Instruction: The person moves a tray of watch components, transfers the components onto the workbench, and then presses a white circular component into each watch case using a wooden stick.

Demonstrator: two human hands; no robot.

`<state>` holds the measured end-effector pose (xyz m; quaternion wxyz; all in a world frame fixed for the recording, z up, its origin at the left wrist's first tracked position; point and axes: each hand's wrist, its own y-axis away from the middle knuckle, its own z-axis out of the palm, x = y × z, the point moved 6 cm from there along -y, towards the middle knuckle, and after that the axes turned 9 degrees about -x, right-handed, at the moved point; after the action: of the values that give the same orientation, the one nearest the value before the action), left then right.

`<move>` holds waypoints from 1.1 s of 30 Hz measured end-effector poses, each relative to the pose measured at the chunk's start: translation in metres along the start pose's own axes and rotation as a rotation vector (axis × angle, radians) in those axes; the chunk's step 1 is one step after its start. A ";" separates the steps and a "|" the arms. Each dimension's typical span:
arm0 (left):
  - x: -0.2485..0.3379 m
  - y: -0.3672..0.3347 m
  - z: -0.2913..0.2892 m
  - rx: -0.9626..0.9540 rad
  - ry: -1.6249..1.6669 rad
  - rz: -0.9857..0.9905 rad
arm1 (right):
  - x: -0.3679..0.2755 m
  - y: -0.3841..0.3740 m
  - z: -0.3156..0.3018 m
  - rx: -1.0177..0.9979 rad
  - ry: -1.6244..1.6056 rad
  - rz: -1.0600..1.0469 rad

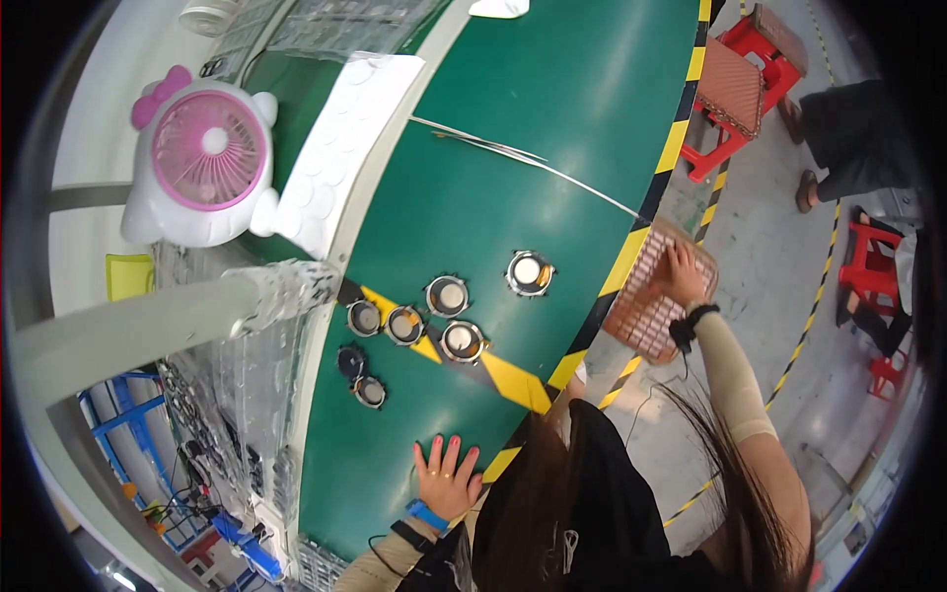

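Note:
My left hand (pixel 448 481) lies palm down on the green work table (pixel 385 483), its fingers spread and nothing in them. A blue band (pixel 426 513) circles that wrist. Off to the right, beyond the table edge, my right hand (pixel 683 278) rests open on the brown woven seat of a stool (pixel 646 321). Several round watch-like cases (pixel 463 341) sit in a loose group ahead of my left hand, touched by neither hand. One round case (pixel 530 273) stands apart, farther right. A dark round piece (pixel 351 361) lies closest to the table's left border.
Yellow-and-black tape (pixel 622 259) edges the table; a thin white strip (pixel 538 160) crosses it. Left are a pink-and-white fan (pixel 205 148), a grey post (pixel 148 331) and clear plastic trays (pixel 237 395). Red stools (pixel 735 94) and other people (pixel 848 138) are at right.

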<state>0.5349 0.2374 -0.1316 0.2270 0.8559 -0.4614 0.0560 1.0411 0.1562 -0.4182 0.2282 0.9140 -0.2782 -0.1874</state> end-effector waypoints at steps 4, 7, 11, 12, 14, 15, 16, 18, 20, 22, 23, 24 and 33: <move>0.004 0.021 -0.016 0.033 -0.010 -0.005 | -0.014 0.119 0.061 -0.055 -0.105 0.142; 0.006 0.035 -0.027 0.072 -0.020 -0.001 | -0.024 0.199 0.113 -0.082 -0.198 0.227; 0.014 0.057 -0.038 0.102 -0.025 0.020 | -0.053 0.258 0.111 -0.018 -0.231 0.281; 0.019 0.068 -0.042 0.084 -0.024 -0.001 | -0.078 0.264 0.097 -0.023 -0.289 0.264; 0.020 0.069 -0.063 0.131 -0.058 0.018 | -0.096 0.310 0.069 0.029 -0.412 0.227; 0.021 0.079 -0.067 0.141 -0.074 0.005 | -0.104 0.328 0.057 0.053 -0.474 0.201; 0.026 0.089 -0.072 0.140 -0.083 0.013 | -0.113 0.344 0.032 0.078 -0.537 0.197; 0.036 0.098 -0.084 0.177 -0.111 0.036 | -0.134 0.354 -0.037 0.125 -0.662 0.170; 0.047 0.112 -0.095 0.193 -0.127 0.037 | -0.159 0.368 -0.110 0.141 -0.780 0.132; 0.050 0.114 -0.105 0.185 -0.152 0.021 | -0.196 0.377 -0.192 0.272 -0.778 0.008; 0.050 0.116 -0.110 0.175 -0.163 0.004 | -0.217 0.364 -0.252 0.385 -0.712 -0.095; 0.051 0.114 -0.117 0.186 -0.176 0.017 | -0.237 0.348 -0.310 0.372 -0.735 -0.127; 0.051 0.064 -0.195 0.192 0.229 -0.130 | -0.390 0.143 -0.621 0.325 -0.751 -0.616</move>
<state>0.5335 0.2542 0.0789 0.1983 0.8896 -0.3687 0.1825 0.9702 0.4761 0.2535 -0.0983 0.8468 -0.0842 -0.5159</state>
